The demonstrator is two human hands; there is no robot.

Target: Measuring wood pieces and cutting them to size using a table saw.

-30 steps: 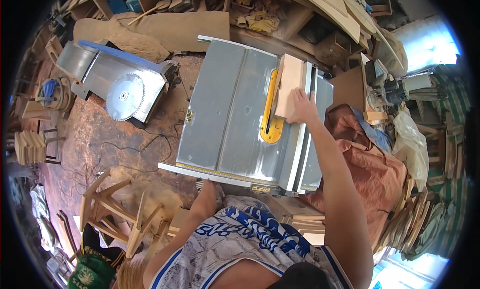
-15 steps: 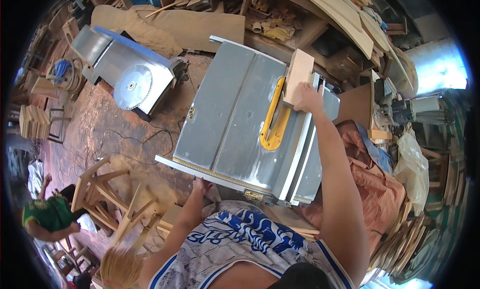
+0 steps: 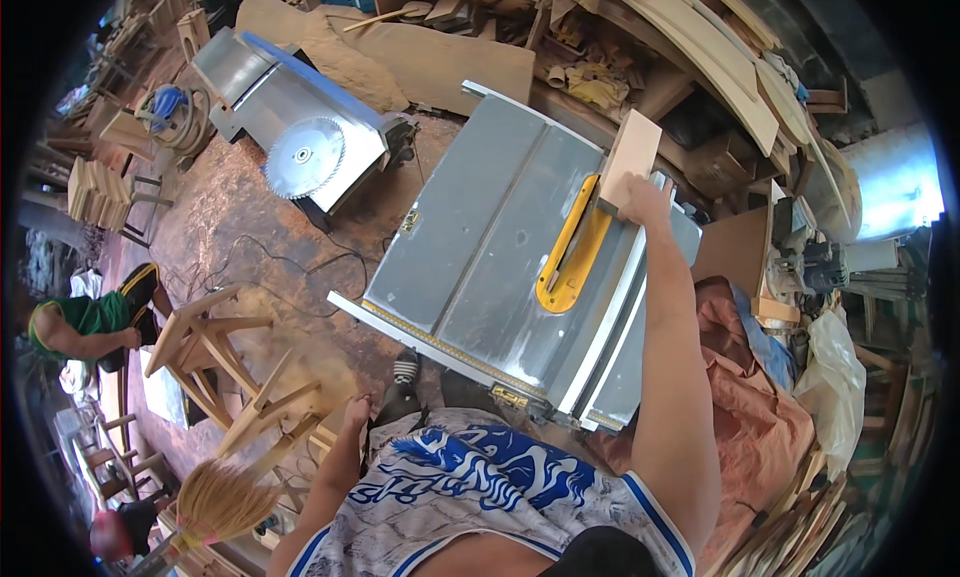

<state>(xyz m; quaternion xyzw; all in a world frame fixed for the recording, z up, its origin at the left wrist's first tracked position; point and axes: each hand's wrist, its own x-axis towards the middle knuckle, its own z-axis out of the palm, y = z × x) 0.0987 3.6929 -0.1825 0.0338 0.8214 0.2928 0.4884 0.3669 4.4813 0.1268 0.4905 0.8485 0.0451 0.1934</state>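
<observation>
The right hand (image 3: 648, 199), its underside hidden, clasps the near end of the pale wood block (image 3: 634, 152) at the table saw's (image 3: 480, 227) far edge; the left hand's (image 3: 358, 410) grip I cannot make out.

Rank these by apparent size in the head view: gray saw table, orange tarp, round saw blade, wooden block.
1. Gray saw table
2. Orange tarp
3. Round saw blade and wooden block: too alike to rank; the right hand covers part of the block.
</observation>
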